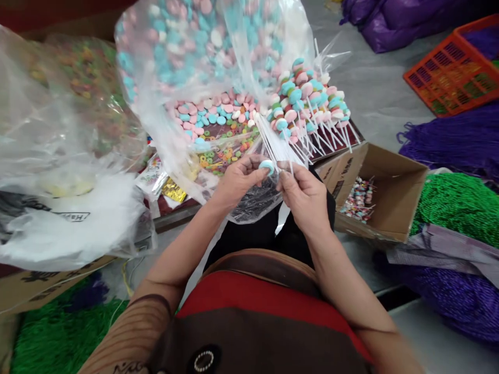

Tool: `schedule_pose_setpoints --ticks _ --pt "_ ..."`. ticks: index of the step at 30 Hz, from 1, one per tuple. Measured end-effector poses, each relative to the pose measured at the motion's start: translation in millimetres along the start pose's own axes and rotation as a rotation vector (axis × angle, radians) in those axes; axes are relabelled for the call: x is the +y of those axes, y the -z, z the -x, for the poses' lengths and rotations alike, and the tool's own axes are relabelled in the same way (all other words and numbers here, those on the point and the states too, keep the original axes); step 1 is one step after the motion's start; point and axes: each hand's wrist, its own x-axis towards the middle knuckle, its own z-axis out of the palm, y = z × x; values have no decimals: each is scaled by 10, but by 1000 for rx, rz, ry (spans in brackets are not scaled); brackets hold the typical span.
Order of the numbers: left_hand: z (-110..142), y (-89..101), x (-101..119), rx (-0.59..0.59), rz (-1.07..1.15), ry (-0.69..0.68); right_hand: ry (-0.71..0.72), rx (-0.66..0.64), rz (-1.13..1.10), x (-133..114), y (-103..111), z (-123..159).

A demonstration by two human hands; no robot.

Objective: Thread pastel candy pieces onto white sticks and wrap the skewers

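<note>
Between the thumb and finger of my left hand (pixel 242 179) is a round blue-and-white candy (pixel 267 167). My right hand (pixel 302 189) is close beside it, pinching a thin white stick (pixel 278 167) whose tip is near the candy; whether the two touch I cannot tell. Just beyond my hands lies a bundle of loose white sticks (pixel 268 140). Several finished-looking candy skewers (pixel 312 104) of pink, blue and white pieces are piled to the right of it. Loose pink and blue candies (pixel 218 111) and small ring candies (pixel 226 148) lie ahead on plastic.
A large clear bag of candies (pixel 187 47) stands at the back. Another plastic bag (pixel 70 130) fills the left side. On the right are a cardboard box (pixel 393 187) with small skewers inside, an orange crate (pixel 444 78), and green (pixel 460 208) and purple (pixel 456 145) cord bundles.
</note>
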Motion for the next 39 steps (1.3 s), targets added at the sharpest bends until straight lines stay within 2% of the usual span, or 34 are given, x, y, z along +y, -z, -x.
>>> schedule_pose_setpoints --ticks 4,8,13,15,18,20,22,27,35,39 --pt "128 -83 -82 -57 130 57 12 -6 19 -23 -28 -33" --pt "170 -84 -133 -95 285 183 -52 -25 -88 1 -38 -26" --pt "166 -68 -180 -41 333 246 -129 -49 -106 56 -11 -24" --pt "168 -71 -184 -2 318 224 -41 27 -10 57 12 -27" --pt "180 -101 -189 22 274 174 217 149 291 37 30 -31" --pt "191 -130 -198 22 259 136 357 131 463 27 24 -28" --pt "203 -154 -209 21 254 106 406 91 528 24 14 -19" --pt "221 -142 -221 -19 244 82 250 75 424 6 33 8" --pt "231 -64 -263 -100 138 74 -2 -47 35 77 126 11" --pt "247 -72 -276 -47 118 21 -133 -98 -51 110 177 61"
